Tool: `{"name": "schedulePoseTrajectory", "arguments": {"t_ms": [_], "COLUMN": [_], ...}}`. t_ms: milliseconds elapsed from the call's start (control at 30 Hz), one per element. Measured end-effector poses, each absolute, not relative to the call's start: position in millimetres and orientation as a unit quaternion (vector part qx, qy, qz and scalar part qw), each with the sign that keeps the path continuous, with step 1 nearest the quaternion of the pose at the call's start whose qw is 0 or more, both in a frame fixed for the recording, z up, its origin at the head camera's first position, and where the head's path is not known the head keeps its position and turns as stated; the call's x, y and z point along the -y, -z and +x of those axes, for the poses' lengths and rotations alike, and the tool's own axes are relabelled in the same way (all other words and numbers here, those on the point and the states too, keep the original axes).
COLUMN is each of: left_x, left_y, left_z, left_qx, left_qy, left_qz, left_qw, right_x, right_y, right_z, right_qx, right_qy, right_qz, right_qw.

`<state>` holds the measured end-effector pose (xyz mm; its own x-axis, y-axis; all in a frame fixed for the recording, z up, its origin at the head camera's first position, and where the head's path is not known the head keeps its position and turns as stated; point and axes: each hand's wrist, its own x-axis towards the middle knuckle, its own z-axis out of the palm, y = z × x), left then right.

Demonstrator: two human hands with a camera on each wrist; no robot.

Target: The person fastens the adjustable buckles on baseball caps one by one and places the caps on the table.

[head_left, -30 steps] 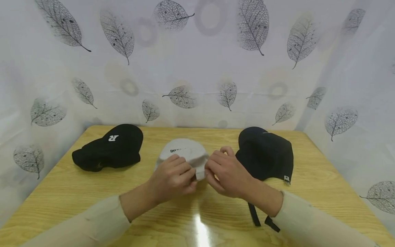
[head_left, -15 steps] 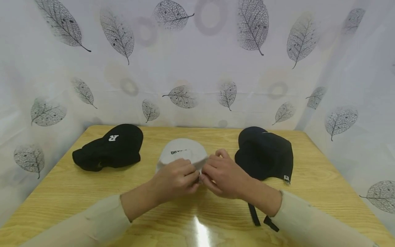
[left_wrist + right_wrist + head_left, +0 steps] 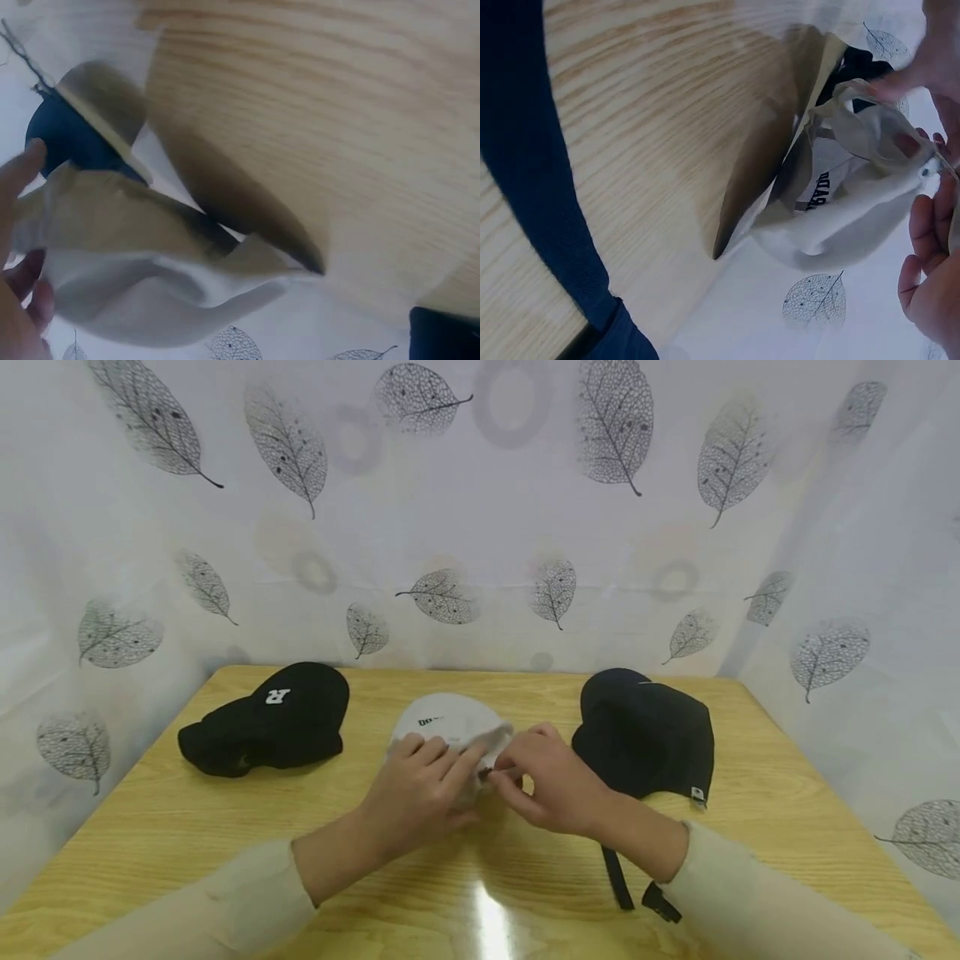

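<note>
A white baseball cap (image 3: pixel 450 714) with dark lettering sits mid-table, its back edge toward me. My left hand (image 3: pixel 412 789) holds that near edge, its index finger stretched over the fabric. With thumb and fingertips, my right hand (image 3: pixel 551 781) pinches the cap's back strap (image 3: pixel 926 172), where a small dark spot shows. In the right wrist view, the strap loops between both hands and lettering shows inside the cap. The left wrist view has the white crown (image 3: pixel 150 300) bulging beside my left fingers (image 3: pixel 41 300).
A black cap (image 3: pixel 277 722) with a white R lies at the left. At the right is a dark cap (image 3: pixel 648 735), its loose strap (image 3: pixel 617 878) hanging toward me under my right forearm. A leaf-patterned curtain (image 3: pixel 480 510) surrounds the wooden table (image 3: pixel 360 918).
My hands were closer together at the strap half a second ago. Now my left index finger is stretched out, and the cap's near edge has lifted and opened a little.
</note>
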<state>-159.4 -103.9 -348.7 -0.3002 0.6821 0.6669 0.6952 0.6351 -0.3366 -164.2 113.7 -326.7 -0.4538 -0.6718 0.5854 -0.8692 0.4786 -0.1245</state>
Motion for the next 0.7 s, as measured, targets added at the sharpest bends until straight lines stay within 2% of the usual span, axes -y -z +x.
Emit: {"name": "schedulePoseTrajectory", "arguments": {"t_ms": [167,300,700], "left_x": [107.2,105.1,105.7], "left_y": [354.5,350.0,299.2], "left_z": [-162.2,-167.7,-176.5], "left_qx": [0.787,0.760,0.686], "left_qy": [-0.044,-0.018,0.069], "left_qz": [-0.412,-0.407,-0.380], "left_qw": [0.457,0.507,0.617], "right_x": [-117.3,-117.3,-111.5], "right_y": [326.7,325.9,317.4], "right_z": [-168.8,-169.5,-163.3], "right_qx": [0.804,0.797,0.768], "right_qy": [-0.263,-0.274,-0.311], "right_qz": [0.453,0.446,0.449], "right_qw": [0.282,0.303,0.334]}}
